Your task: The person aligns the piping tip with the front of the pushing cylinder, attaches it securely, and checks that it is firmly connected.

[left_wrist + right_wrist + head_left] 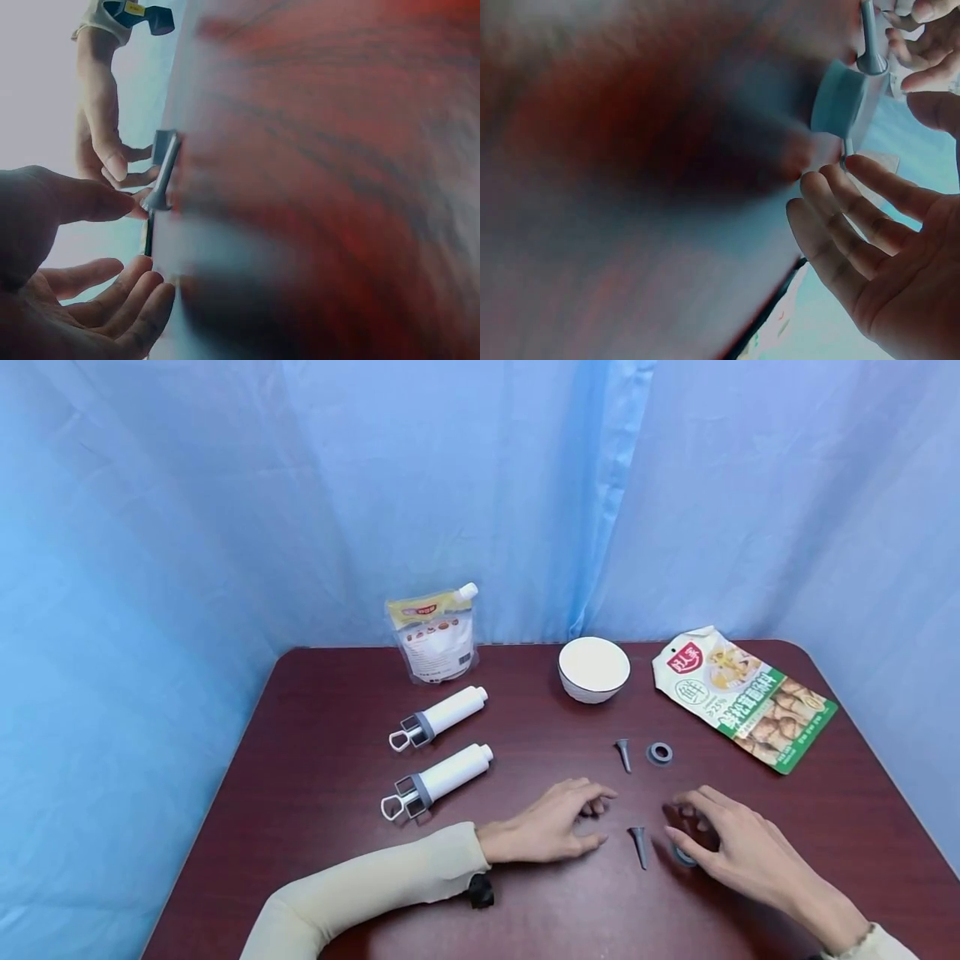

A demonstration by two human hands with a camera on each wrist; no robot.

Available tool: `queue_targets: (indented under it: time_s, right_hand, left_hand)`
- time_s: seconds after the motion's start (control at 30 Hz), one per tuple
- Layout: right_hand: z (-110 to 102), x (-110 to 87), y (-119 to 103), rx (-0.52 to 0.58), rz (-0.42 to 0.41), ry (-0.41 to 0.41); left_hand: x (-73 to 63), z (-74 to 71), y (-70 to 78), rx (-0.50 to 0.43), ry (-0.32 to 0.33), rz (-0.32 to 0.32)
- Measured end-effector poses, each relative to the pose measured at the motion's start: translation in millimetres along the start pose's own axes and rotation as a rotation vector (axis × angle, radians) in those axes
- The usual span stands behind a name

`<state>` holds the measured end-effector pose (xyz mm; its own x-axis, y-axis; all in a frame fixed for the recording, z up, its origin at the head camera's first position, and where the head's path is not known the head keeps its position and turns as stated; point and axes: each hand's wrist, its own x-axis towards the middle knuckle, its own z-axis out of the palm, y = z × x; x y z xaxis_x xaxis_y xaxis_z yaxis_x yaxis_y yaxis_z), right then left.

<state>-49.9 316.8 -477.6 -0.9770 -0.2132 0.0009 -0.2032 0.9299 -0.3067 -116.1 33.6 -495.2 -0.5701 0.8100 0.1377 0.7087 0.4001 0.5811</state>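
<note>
Right grip (757,847) poised low over a small grey ring (684,857), apparently plastic, on the dark red, wood-grained tabletop (570,910). Thumb and fingers well parted, loosely curved, holding nothing; contact with the ring hard to judge, though seemingly a gap in the right wrist view. Left grip (551,822) likewise relaxed and bare, thumb apart from fingers, just left of the slim, tapered grey nozzle (639,847) between both hands.

For a clean pick-up, probably best to set the right thumb and fingers on opposite sides of the ring and pinch its outer wall, not press on top, to avoid skidding it across the smooth surface. Likely wise to take the nozzle by its flared end, not the thin tip, and lift straight up to prevent rolling. Reach from opposite sides to avoid crossing fingers. Mind the second tapered grey nozzle (624,756) and the second round grey ring (660,761), lying just beyond the fingertips.
</note>
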Motion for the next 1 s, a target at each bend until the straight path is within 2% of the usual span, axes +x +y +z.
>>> queue_targets:
  time_s: [0.17,0.43,0.57,0.77,1.0]
  right_hand:
    - [3,-6.3,2,-0.003,-0.014,0.004]
    - [8,-16.9,3,0.037,-0.053,0.025]
    - [10,-20.5,3,0.041,-0.076,0.037]
    - [14,-22.5,2,0.028,-0.115,0.079]
    - [14,-23.4,2,0.032,-0.119,0.086]
  left_hand:
    - [9.7,9.2,3.8,-0.017,-0.014,-0.008]
    - [24.4,16.5,9.3,0.009,-0.037,-0.011]
    - [27.6,19.4,13.0,0.015,-0.055,-0.007]
    - [29.4,25.9,15.5,0.04,-0.039,-0.035]
    - [29.8,29.0,17.4,0.066,-0.053,-0.042]
